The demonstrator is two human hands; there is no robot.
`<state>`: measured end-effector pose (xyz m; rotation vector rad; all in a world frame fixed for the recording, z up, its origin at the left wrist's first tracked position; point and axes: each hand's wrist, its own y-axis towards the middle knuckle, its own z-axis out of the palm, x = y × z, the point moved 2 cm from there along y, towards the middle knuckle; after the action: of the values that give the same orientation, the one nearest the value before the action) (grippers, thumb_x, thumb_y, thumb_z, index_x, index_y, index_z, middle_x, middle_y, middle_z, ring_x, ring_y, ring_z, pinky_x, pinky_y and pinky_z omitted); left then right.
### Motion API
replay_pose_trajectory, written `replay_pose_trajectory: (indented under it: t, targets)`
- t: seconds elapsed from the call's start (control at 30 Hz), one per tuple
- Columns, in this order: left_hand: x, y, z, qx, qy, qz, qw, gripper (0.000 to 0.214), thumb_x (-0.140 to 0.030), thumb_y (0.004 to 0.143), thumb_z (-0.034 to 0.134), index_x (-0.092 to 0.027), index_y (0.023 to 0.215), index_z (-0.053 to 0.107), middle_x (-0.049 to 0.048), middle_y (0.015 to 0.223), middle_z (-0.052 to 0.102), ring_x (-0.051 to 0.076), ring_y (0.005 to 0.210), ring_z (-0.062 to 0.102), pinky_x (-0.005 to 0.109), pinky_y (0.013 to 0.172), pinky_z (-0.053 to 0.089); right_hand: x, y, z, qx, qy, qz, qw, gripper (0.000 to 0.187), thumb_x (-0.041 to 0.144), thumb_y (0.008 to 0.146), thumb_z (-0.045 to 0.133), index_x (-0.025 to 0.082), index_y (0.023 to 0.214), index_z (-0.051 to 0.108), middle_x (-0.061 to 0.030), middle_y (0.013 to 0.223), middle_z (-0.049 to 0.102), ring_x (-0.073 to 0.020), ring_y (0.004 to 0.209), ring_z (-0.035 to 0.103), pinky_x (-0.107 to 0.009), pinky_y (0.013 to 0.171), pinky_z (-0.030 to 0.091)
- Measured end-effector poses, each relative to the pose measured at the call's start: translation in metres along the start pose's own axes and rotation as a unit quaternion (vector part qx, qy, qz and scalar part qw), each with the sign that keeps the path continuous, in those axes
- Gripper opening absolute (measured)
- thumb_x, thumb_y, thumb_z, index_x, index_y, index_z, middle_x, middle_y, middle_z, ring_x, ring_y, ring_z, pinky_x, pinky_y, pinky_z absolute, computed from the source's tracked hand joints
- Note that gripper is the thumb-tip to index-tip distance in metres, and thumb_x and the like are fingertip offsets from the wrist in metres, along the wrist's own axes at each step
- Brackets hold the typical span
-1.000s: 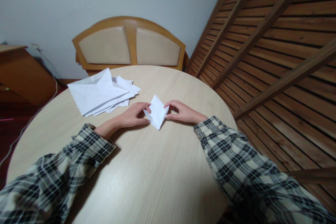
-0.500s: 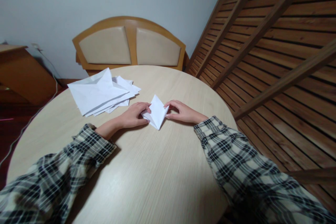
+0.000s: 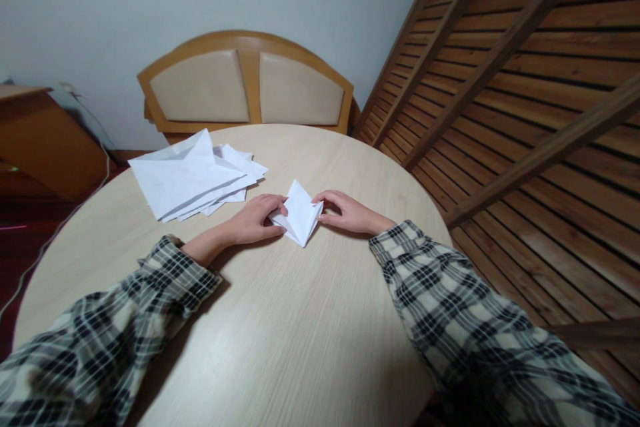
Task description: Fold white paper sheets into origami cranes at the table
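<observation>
A small folded piece of white paper (image 3: 299, 213), diamond-shaped with a pointed top, sits on the round pale wooden table (image 3: 280, 320). My left hand (image 3: 253, 219) pinches its left side, fingers curled and closed on the paper. My right hand (image 3: 345, 211) pinches its right corner with thumb and fingers. Both forearms wear checked sleeves and rest on the table.
A loose stack of white paper sheets (image 3: 193, 175) lies at the table's far left. A wooden chair with padded back (image 3: 245, 83) stands behind the table. A slatted wooden frame (image 3: 525, 80) leans at the right. A wooden cabinet (image 3: 35, 133) and a cable are at the left.
Almost nothing has moved; both hands keep their pinch on the folded paper, whose left flap has shifted slightly.
</observation>
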<state>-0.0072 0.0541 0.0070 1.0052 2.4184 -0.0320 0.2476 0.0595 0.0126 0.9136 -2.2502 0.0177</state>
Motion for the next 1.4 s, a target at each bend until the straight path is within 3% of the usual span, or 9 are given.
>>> replay_pose_trajectory:
  t: [0.7, 0.87, 1.0, 1.2, 1.4]
  targets:
    - [0.002, -0.001, 0.002, -0.024, 0.006, 0.015, 1.000, 0.026, -0.027, 0.080, 0.052, -0.020, 0.104, 0.058, 0.0125, 0.132, 0.060, 0.029, 0.121, 0.055, 0.052, 0.108, 0.041, -0.008, 0.001, 0.005, -0.021, -0.056, -0.032, 0.998, 0.035, 0.007, 0.081, 0.057, 0.021, 0.112, 0.065, -0.0080, 0.114, 0.067, -0.0218, 0.108, 0.058, -0.042, 0.099, 0.045]
    - [0.002, -0.002, 0.005, -0.046, 0.010, -0.001, 0.999, 0.038, -0.030, 0.083, 0.053, -0.019, 0.119, 0.056, 0.0140, 0.129, 0.062, 0.029, 0.115, 0.059, 0.051, 0.103, 0.046, -0.010, 0.002, 0.007, -0.020, -0.070, -0.032, 0.997, 0.037, 0.007, 0.084, 0.056, 0.021, 0.116, 0.068, -0.0079, 0.110, 0.067, -0.0216, 0.106, 0.058, -0.042, 0.100, 0.044]
    - [0.003, -0.001, 0.008, -0.044, 0.044, 0.003, 0.998, 0.049, -0.036, 0.088, 0.051, -0.014, 0.132, 0.052, 0.0185, 0.133, 0.060, 0.032, 0.122, 0.056, 0.052, 0.106, 0.043, -0.009, 0.002, 0.008, -0.023, -0.079, -0.031, 0.996, 0.036, 0.008, 0.086, 0.056, 0.019, 0.117, 0.069, -0.0087, 0.105, 0.067, -0.0212, 0.103, 0.058, -0.040, 0.098, 0.044]
    - [0.007, 0.000, 0.012, -0.047, 0.057, 0.001, 0.997, 0.045, -0.044, 0.096, 0.045, -0.019, 0.132, 0.057, 0.0141, 0.138, 0.060, 0.029, 0.129, 0.053, 0.050, 0.112, 0.038, -0.010, 0.003, 0.008, -0.040, -0.081, -0.025, 0.996, 0.028, 0.014, 0.090, 0.057, 0.019, 0.113, 0.072, -0.0087, 0.101, 0.066, -0.0204, 0.099, 0.058, -0.040, 0.095, 0.045]
    - [0.005, 0.000, 0.010, -0.048, 0.044, -0.004, 0.998, 0.042, -0.041, 0.098, 0.042, -0.019, 0.130, 0.059, 0.0136, 0.136, 0.061, 0.028, 0.128, 0.054, 0.051, 0.112, 0.039, -0.012, 0.004, 0.009, -0.054, -0.075, -0.028, 0.995, 0.026, 0.015, 0.090, 0.057, 0.023, 0.109, 0.074, -0.0066, 0.098, 0.067, -0.0197, 0.096, 0.059, -0.039, 0.091, 0.046]
